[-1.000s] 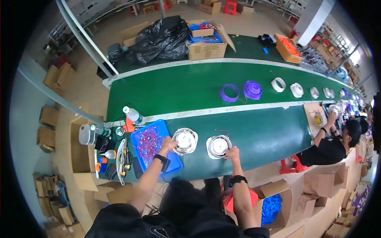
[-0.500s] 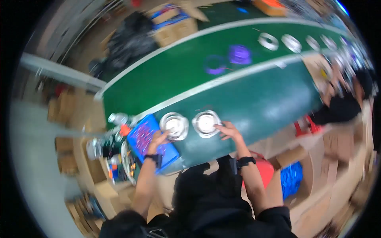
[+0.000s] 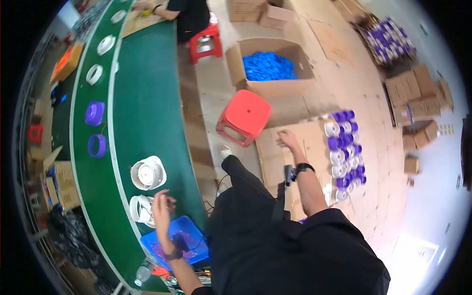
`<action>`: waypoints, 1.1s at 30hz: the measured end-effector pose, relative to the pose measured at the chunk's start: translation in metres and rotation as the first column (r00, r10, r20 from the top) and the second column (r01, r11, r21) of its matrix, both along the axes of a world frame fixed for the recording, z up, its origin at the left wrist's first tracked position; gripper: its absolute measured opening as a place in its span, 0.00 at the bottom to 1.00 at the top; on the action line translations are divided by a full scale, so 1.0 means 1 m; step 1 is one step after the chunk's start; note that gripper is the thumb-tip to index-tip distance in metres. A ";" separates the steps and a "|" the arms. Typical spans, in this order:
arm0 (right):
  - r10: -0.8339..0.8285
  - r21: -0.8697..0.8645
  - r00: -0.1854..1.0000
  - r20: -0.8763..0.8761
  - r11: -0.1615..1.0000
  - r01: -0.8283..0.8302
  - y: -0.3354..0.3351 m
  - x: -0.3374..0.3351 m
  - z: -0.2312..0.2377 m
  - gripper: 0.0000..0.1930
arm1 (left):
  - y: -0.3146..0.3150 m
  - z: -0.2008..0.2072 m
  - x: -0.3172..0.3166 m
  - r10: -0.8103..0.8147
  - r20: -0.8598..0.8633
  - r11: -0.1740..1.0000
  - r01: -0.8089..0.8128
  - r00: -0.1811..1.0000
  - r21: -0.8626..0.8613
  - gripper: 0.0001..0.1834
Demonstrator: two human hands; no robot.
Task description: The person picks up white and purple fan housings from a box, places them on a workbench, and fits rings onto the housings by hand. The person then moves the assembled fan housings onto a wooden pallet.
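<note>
My left hand (image 3: pixel 162 210) hovers at the edge of the green table, beside a white round housing (image 3: pixel 140 210) with wires inside. Its fingers are loosely bent and apart, with nothing seen in them. Just beyond stands a second white round housing (image 3: pixel 149 173) with a round centre. Below my left wrist lies a blue tray (image 3: pixel 199 237) of small purple-pink pieces. Away from the table, my right hand (image 3: pixel 287 139) hangs over flat cardboard, its fingers slightly curled and apart, holding nothing visible.
A red stool (image 3: pixel 250 112) and a cardboard box (image 3: pixel 278 87) of blue pieces stand on the floor. Purple and white cylinders (image 3: pixel 344 156) sit in rows at right. Purple rings (image 3: pixel 97 146) and white housings line the far strip. A person (image 3: pixel 194 17) works at the table's far end.
My view has swung to the right, bringing in the floor and the rows of cylinders. My right hand has left the white housing and moved out past the table edge.
</note>
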State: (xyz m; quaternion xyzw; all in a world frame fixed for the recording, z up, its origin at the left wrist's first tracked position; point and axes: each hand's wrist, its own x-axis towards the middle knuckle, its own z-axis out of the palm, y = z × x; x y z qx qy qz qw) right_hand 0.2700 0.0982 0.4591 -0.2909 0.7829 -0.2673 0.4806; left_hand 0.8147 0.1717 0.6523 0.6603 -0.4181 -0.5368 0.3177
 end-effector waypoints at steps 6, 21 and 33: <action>-0.584 0.167 0.811 -0.023 0.798 0.580 0.312 -0.086 0.026 0.13 | -0.016 -0.012 -0.125 -0.617 -0.134 0.777 0.627 0.775 0.048 0.14; -0.986 0.294 0.105 0.128 0.139 0.946 0.611 0.041 0.005 0.10 | -0.055 -0.256 -0.386 -0.985 0.106 -0.059 0.836 -0.139 0.545 0.16; -0.489 0.148 0.785 -0.381 0.805 0.574 0.458 -0.187 -0.248 0.14 | -0.129 -0.363 -0.593 -0.780 0.515 -0.074 0.870 -0.355 0.487 0.14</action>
